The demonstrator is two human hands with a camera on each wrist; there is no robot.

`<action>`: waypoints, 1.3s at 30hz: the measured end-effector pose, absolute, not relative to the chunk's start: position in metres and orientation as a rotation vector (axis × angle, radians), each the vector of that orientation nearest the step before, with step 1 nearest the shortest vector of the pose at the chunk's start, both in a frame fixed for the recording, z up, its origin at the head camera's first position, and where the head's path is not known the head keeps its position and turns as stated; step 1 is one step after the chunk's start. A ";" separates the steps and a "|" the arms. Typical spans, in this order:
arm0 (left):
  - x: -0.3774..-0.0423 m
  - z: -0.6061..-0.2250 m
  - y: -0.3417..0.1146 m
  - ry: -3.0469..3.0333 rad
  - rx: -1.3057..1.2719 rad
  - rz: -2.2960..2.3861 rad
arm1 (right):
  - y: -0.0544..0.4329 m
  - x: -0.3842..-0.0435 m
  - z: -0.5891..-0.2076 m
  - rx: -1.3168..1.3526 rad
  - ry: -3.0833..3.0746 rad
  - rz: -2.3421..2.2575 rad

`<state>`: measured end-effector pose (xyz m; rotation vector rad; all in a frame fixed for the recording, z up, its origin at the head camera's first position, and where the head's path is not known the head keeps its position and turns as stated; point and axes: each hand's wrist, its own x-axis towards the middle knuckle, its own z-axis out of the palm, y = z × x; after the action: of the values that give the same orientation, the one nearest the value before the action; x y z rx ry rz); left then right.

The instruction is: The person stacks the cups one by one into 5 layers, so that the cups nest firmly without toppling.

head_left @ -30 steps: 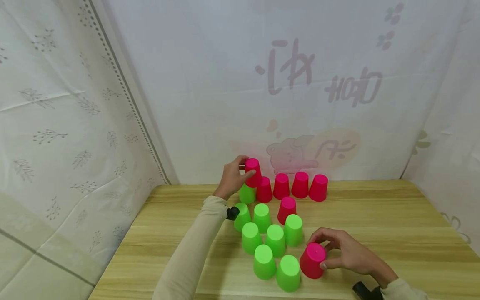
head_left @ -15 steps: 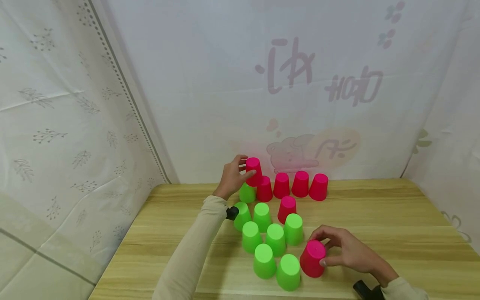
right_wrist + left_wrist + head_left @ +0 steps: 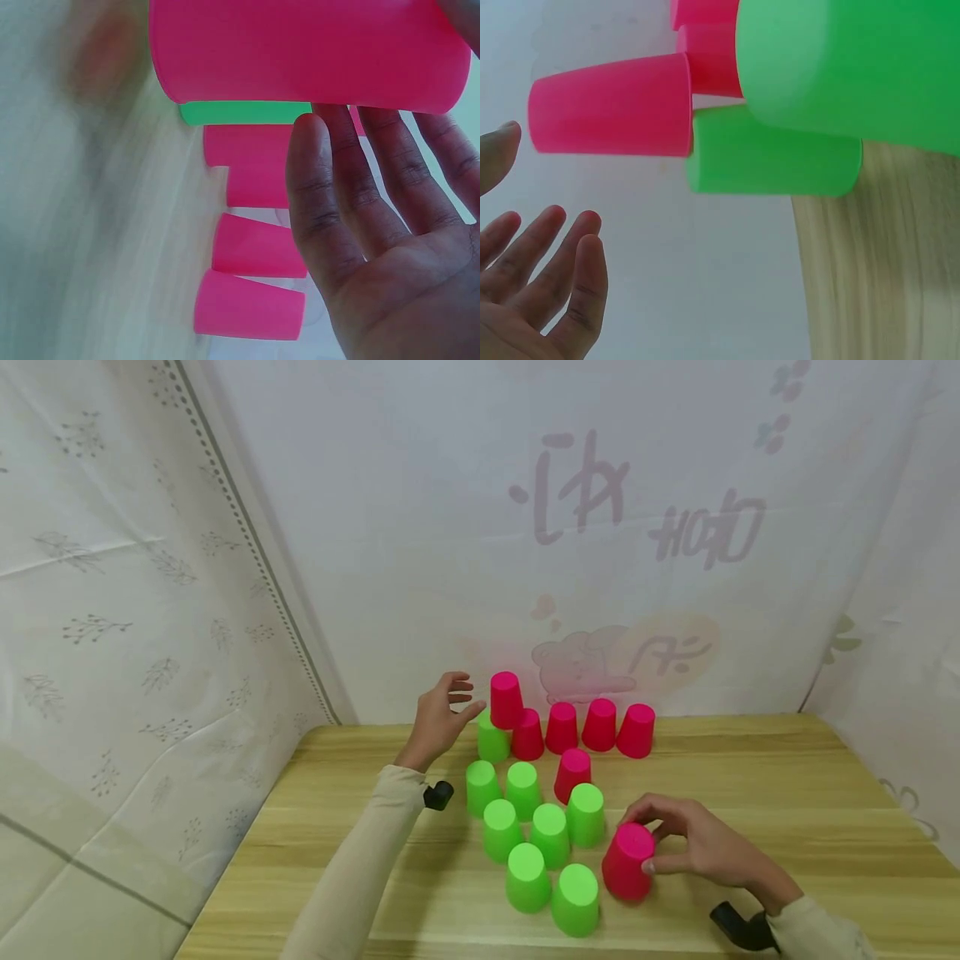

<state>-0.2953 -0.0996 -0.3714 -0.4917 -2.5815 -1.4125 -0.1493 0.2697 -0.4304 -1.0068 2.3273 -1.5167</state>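
Note:
Beside the back left cups, my left hand (image 3: 438,718) has its fingers spread and holds nothing. An upside-down pink cup (image 3: 506,700) rests on top of a back green cup (image 3: 772,154) and the pink cup (image 3: 528,735) beside it; in the left wrist view the fingertips stand apart from it. At the front right, my right hand (image 3: 693,843) grips another upside-down pink cup (image 3: 628,862) between thumb and fingers. That cup is upright, just right of the front green cups (image 3: 575,902), and fills the top of the right wrist view.
Several upside-down pink cups (image 3: 599,725) form a row along the back of the wooden table (image 3: 750,777). One more pink cup (image 3: 573,775) and several green cups (image 3: 550,837) stand in front of them. A printed cloth (image 3: 420,568) hangs behind the table.
My left hand has let go of the upper pink cup and drawn back to the left; that cup stays on top. The right hand's pink cup has shifted slightly up in the head view.

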 end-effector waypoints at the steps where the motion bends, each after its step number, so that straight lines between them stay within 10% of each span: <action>1: -0.293 -0.371 -0.103 -2.575 -0.489 -1.408 | 0.270 -0.150 -0.429 -1.012 2.332 -1.512; 39: -0.232 -0.437 -0.122 -2.718 -0.675 -1.557 | 0.250 -0.215 -0.335 -1.008 2.469 -1.375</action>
<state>-0.2318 -0.1217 -0.4367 -0.6749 -2.7185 -1.5570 -0.2150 0.2502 -0.3351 -1.0075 2.4686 -1.3751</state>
